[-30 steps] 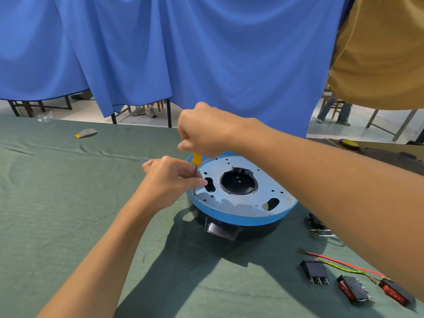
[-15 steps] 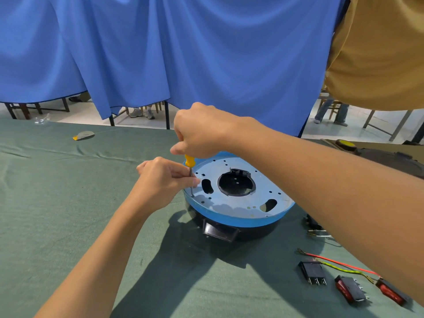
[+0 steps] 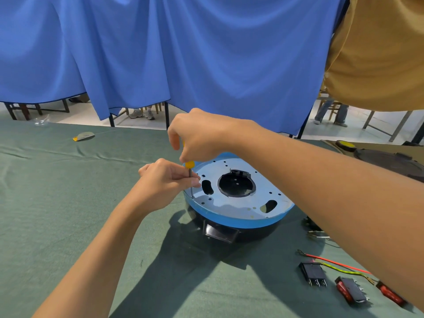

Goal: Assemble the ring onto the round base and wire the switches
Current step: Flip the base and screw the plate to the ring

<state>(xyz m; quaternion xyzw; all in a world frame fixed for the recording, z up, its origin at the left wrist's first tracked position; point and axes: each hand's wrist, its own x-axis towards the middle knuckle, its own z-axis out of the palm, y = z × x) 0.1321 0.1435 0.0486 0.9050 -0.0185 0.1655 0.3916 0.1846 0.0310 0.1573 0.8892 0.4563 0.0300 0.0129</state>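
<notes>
Blue drapes (image 3: pixel 183 53) hang behind a counter (image 3: pixel 57 203) covered in green cloth, where a person works on a round base (image 3: pixel 259 235) standing at centre. Its black body carries the ring (image 3: pixel 231 205), a pale perforated plate with a blue rim, seated on top. The right hand (image 3: pixel 202 136) is curled round the yellow handle of a screwdriver (image 3: pixel 190 171) held upright, its tip at a hole near the plate's left edge. The left hand (image 3: pixel 163 180) rests beside the rim, its fingers (image 3: pixel 183 177) pinching the metal shaft just below the handle. Right of the base, three switches (image 3: pixel 313 273) lie on the cloth, one black and two red, with a red wire (image 3: pixel 332 262) and a yellow-green wire (image 3: pixel 344 270) beside them.
</notes>
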